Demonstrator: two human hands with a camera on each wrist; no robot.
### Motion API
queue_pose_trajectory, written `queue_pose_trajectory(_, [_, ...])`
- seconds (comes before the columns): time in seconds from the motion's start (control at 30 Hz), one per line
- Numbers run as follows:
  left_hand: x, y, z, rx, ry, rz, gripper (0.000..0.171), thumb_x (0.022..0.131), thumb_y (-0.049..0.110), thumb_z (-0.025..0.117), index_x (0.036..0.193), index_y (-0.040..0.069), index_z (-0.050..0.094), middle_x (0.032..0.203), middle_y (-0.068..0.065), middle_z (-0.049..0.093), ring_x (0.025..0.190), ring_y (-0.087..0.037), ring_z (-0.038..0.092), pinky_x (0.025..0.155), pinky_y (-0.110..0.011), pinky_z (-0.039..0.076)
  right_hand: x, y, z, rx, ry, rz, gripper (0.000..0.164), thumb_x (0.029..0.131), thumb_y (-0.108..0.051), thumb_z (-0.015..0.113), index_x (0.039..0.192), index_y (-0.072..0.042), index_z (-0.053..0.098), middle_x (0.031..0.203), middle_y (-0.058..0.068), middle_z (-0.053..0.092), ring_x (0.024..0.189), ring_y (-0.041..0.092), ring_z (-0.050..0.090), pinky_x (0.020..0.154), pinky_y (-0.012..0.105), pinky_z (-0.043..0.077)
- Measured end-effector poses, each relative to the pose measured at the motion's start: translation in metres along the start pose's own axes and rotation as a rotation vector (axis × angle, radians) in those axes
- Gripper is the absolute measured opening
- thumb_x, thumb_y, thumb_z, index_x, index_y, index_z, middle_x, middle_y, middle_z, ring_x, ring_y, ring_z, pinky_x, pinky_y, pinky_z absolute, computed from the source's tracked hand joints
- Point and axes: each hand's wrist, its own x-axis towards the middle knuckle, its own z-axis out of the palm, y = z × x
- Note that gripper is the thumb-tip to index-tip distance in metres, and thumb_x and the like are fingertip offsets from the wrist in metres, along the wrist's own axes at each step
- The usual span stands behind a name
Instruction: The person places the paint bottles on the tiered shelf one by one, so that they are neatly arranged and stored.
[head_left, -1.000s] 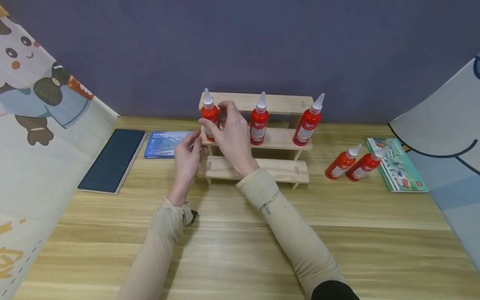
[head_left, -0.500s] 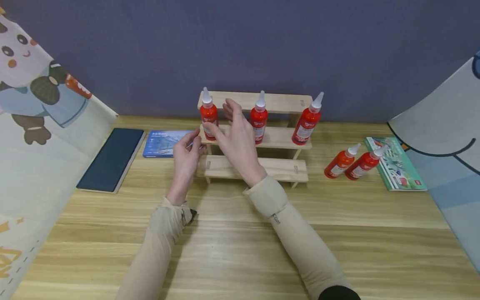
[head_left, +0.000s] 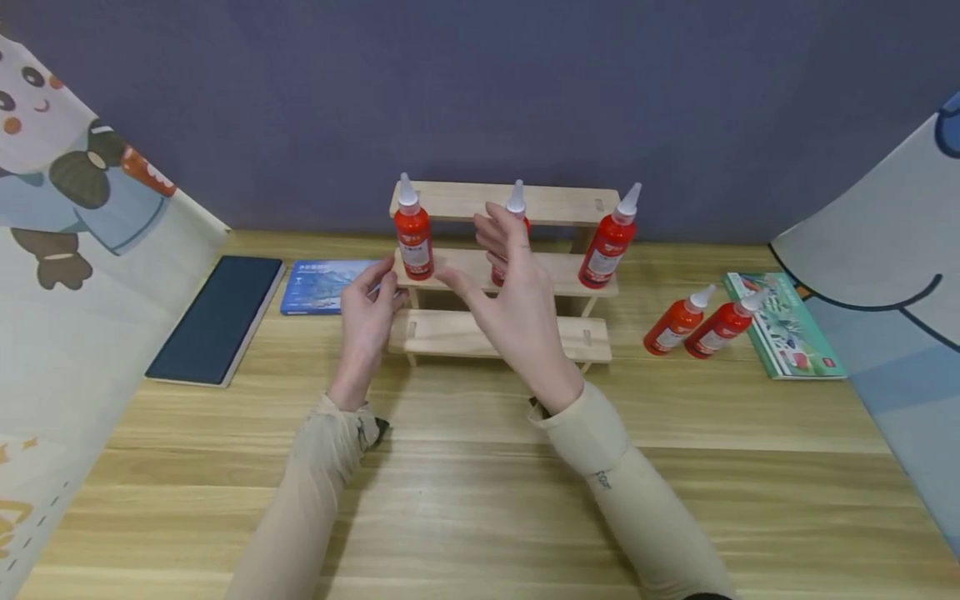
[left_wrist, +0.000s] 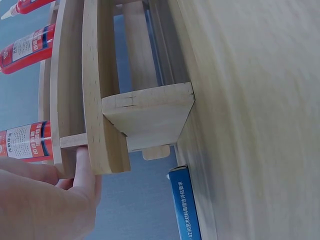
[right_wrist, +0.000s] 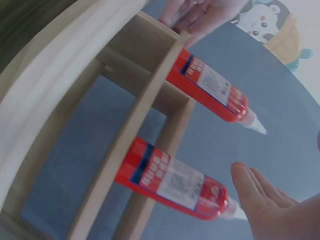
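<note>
A stepped wooden rack (head_left: 442, 333) stands at the back of the table. Three red squeeze bottles with pointed white caps stand on its middle step: a left bottle (head_left: 414, 242), a middle bottle (head_left: 516, 203) and a right bottle (head_left: 607, 254). My left hand (head_left: 365, 317) holds the left end of that step, beside the left bottle; the left wrist view shows its fingers at the board's end. With thumb and fingers spread and nothing held, my right hand (head_left: 521, 312) is in front of the middle bottle, hiding most of it. In the right wrist view the middle bottle (right_wrist: 175, 180) shows whole.
Two more red bottles (head_left: 693, 325) stand right of the rack, by a green book (head_left: 787, 325). On the left lie a blue box (head_left: 318, 287) and a dark notebook (head_left: 213, 321). A dark blue panel (head_left: 480, 92) rises behind the rack.
My right hand has drawn away from the left bottle and moved right, its fingers now opened before the middle bottle. My left hand stays at the rack's left end.
</note>
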Motion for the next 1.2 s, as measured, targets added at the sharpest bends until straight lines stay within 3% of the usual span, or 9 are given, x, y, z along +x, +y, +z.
queue_pose_trajectory(0.17, [0.0,0.0,-0.001,0.002,-0.006,0.004,0.039,0.114,0.005,0.049,0.151,-0.006,0.055,0.151,-0.025,0.055,0.129,-0.036,0.062,0.105,-0.03,0.06,-0.009,-0.002,-0.014,-0.011,0.032,-0.074,0.081,0.094,-0.022,0.086,0.158,0.0,0.04,0.149,0.014,0.063,0.131,0.024,0.065,0.109,0.038,0.059])
queue_pose_trajectory(0.37, [-0.001,0.001,-0.001,0.007,-0.003,0.006,0.039,0.114,0.005,0.049,0.151,-0.007,0.055,0.15,-0.026,0.056,0.13,-0.037,0.061,0.106,-0.03,0.06,-0.019,-0.004,-0.028,0.021,0.079,-0.145,0.082,0.089,-0.013,0.09,0.154,0.002,0.043,0.144,0.015,0.066,0.126,0.028,0.068,0.107,0.045,0.061])
queue_pose_trajectory(0.6, [0.0,-0.001,-0.001,0.005,-0.004,0.021,0.039,0.114,0.004,0.049,0.15,-0.008,0.054,0.152,-0.027,0.054,0.132,-0.038,0.061,0.105,-0.029,0.06,-0.029,-0.008,-0.047,0.029,0.101,-0.186,0.08,0.087,-0.005,0.09,0.152,0.005,0.044,0.142,0.019,0.067,0.132,0.023,0.064,0.11,0.036,0.058])
queue_pose_trajectory(0.73, [0.0,-0.002,-0.001,0.011,-0.001,0.024,0.039,0.114,0.005,0.049,0.15,-0.008,0.055,0.151,-0.026,0.055,0.132,-0.038,0.061,0.104,-0.029,0.06,-0.035,-0.007,-0.057,0.016,0.103,-0.201,0.077,0.095,-0.029,0.084,0.152,0.004,0.045,0.143,0.017,0.066,0.133,0.023,0.063,0.111,0.036,0.058])
queue_pose_trajectory(0.83, [0.0,-0.002,-0.002,0.015,0.004,0.032,0.039,0.114,0.005,0.049,0.15,-0.007,0.055,0.15,-0.026,0.056,0.13,-0.039,0.062,0.104,-0.029,0.061,-0.038,-0.005,-0.065,-0.024,0.115,-0.197,0.084,0.096,-0.051,0.074,0.152,0.004,0.046,0.145,0.014,0.066,0.133,0.023,0.063,0.11,0.035,0.058])
queue_pose_trajectory(0.93, [-0.001,-0.001,-0.002,0.017,0.005,0.035,0.039,0.114,0.005,0.048,0.15,-0.008,0.055,0.15,-0.027,0.055,0.131,-0.039,0.061,0.105,-0.029,0.06,-0.041,-0.001,-0.073,-0.063,0.132,-0.189,0.086,0.095,-0.055,0.072,0.151,0.004,0.047,0.144,0.013,0.067,0.131,0.024,0.064,0.11,0.033,0.058])
queue_pose_trajectory(1.03, [-0.001,-0.001,-0.002,0.014,0.0,0.036,0.039,0.114,0.005,0.048,0.15,-0.009,0.054,0.151,-0.027,0.054,0.132,-0.04,0.061,0.105,-0.03,0.06,-0.045,0.005,-0.083,-0.107,0.142,-0.175,0.083,0.095,-0.05,0.076,0.151,0.005,0.047,0.145,0.012,0.067,0.13,0.024,0.065,0.111,0.031,0.057])
queue_pose_trajectory(1.2, [0.0,-0.002,0.0,0.004,-0.008,0.039,0.039,0.114,0.004,0.048,0.15,-0.009,0.054,0.151,-0.028,0.054,0.132,-0.04,0.061,0.105,-0.03,0.061,-0.051,0.015,-0.101,-0.168,0.166,-0.141,0.075,0.093,-0.024,0.087,0.15,0.005,0.048,0.145,0.012,0.066,0.13,0.025,0.065,0.112,0.029,0.055])
